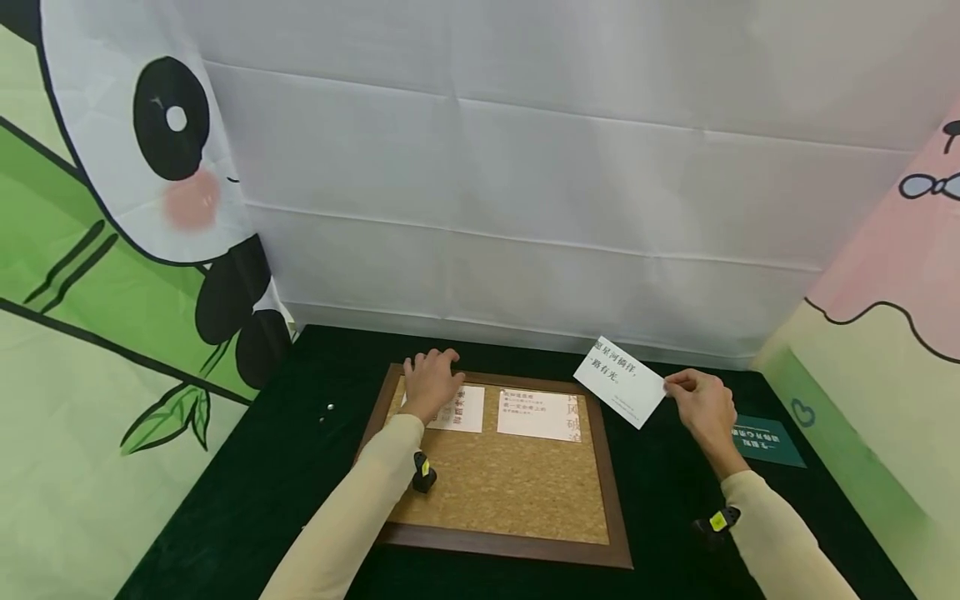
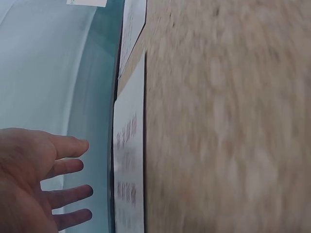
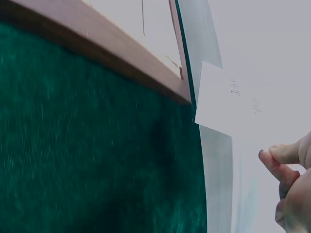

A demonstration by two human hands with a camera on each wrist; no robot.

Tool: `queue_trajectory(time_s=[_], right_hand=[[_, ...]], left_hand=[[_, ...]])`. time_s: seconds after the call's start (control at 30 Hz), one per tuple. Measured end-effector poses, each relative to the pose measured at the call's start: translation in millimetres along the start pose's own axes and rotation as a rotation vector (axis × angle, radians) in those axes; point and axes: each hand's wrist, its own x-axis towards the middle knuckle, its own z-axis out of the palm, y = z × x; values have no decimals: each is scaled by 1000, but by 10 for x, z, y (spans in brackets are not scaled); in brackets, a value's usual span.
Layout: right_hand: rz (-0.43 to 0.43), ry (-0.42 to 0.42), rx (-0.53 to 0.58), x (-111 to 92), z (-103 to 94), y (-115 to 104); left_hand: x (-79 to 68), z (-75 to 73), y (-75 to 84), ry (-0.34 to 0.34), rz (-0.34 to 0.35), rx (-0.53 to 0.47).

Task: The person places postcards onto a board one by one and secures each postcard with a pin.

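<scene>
A white card (image 1: pixel 619 382) printed with dark characters is pinched at its right corner between the thumb and index finger of my right hand (image 1: pixel 703 408). It hangs tilted in the air beyond the top right corner of a wood-framed corkboard (image 1: pixel 510 492). Over the board's top left part hovers my left hand (image 1: pixel 433 385), its fingers loosely spread and holding nothing in the left wrist view. Beneath that hand lies a printed white card (image 1: pixel 467 408), partly hidden by it. Beside it on the cork is another white card (image 1: pixel 538 415) with reddish lettering.
A teal card (image 1: pixel 767 442) lies on the dark green tablecloth (image 1: pixel 247 467), near the right hand's wrist. Two tiny pale objects, one a small white dot (image 1: pixel 330 407), are left of the board. A white curtain (image 1: pixel 510 192) rises behind the table; patterned cloths hang at both sides.
</scene>
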Motion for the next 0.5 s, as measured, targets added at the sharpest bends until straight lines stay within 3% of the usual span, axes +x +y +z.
queue_trajectory(time_s=[0.5], right_hand=[[-84, -34, 64, -155, 372, -407]], left_hand=[[-28, -293, -475, 43, -112, -16]])
